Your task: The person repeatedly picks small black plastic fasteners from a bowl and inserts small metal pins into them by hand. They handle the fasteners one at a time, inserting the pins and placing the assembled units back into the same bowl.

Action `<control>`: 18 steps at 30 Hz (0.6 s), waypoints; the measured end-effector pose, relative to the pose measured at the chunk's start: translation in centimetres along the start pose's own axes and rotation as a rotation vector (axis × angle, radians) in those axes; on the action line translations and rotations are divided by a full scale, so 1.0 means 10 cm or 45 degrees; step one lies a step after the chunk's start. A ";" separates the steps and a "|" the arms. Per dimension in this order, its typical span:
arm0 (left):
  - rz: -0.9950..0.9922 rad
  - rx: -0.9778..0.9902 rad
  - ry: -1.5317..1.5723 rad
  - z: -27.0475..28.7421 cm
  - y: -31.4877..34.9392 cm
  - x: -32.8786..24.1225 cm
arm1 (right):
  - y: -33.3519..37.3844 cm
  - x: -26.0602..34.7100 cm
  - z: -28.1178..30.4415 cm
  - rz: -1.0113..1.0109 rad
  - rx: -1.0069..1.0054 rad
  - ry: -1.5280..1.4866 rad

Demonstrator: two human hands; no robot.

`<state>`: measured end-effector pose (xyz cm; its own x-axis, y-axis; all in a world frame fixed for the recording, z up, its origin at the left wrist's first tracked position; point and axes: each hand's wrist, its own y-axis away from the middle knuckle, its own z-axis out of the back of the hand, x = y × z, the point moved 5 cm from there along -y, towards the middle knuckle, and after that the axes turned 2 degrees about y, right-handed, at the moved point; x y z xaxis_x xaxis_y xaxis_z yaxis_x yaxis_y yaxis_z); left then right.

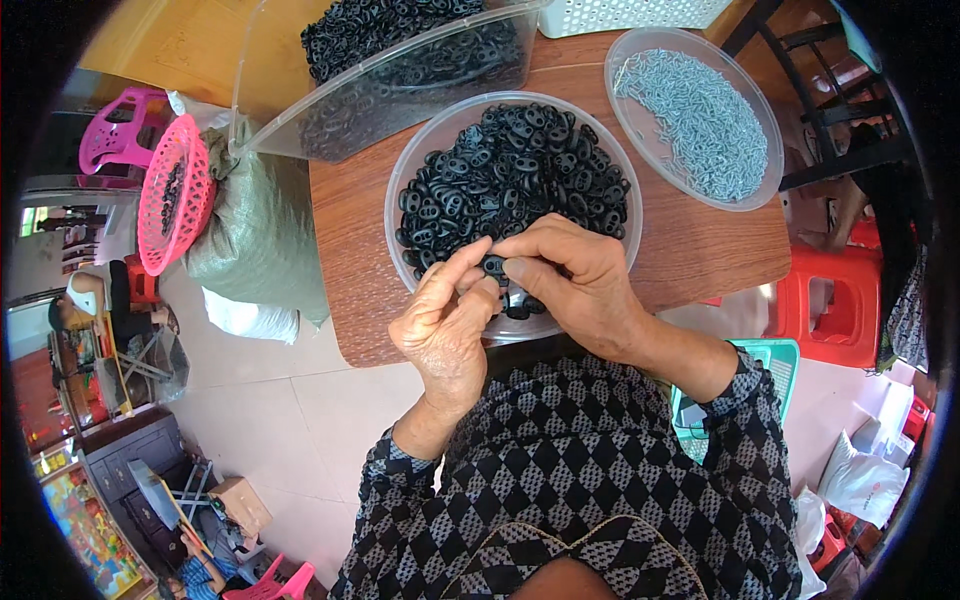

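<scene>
Over the near part of a clear round tub (393, 205), I pinch a small black cord lock (493, 265) with two holes. My right hand (585, 285) grips it from the right between thumb and forefinger. From the left, the fingertips of my left hand (445, 315) close in on the same piece; its curled fingers partly hide what else may be in them. A heap of black two-holed pieces (500, 165) fills the tub. Right of it, small blue-grey metal springs (700, 125) lie in a clear round dish (640, 165).
A clear rectangular bin (380, 95) of more black pieces stands at the far left of the wooden table (700, 250). Beyond it are a white perforated basket (630, 15), a pink basket (185, 235) on a sack (260, 235), red stools (840, 305) and a green crate (780, 360).
</scene>
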<state>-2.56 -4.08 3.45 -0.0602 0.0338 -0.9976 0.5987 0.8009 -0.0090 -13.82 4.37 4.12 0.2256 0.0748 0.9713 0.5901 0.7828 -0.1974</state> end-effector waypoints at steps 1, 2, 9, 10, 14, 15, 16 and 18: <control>-0.008 -0.001 -0.008 0.01 0.00 0.01 | 0.00 0.02 0.00 0.009 0.009 0.012; 0.001 -0.004 0.021 0.01 0.01 0.02 | 0.00 0.03 0.00 0.018 0.018 0.024; 0.042 -0.026 0.080 0.00 0.00 0.01 | 0.01 0.06 -0.02 0.124 0.036 0.182; 0.041 -0.024 0.074 0.00 0.00 0.01 | 0.02 0.05 -0.03 0.155 0.040 0.194; -0.003 -0.018 0.087 0.01 -0.02 0.02 | 0.01 0.08 -0.03 0.249 0.017 0.218; -0.015 -0.010 0.101 0.01 -0.02 0.02 | 0.02 0.07 -0.04 0.250 0.017 0.222; -0.026 -0.002 0.115 0.00 -0.02 0.02 | 0.02 0.06 -0.04 0.252 0.017 0.227; -0.061 0.007 0.120 0.00 -0.02 0.01 | 0.03 0.05 -0.04 0.265 0.018 0.237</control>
<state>-2.68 -4.20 3.34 -0.1634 0.0518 -0.9852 0.5974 0.7999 -0.0570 -13.22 4.42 4.51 0.4800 0.1214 0.8688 0.5056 0.7711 -0.3871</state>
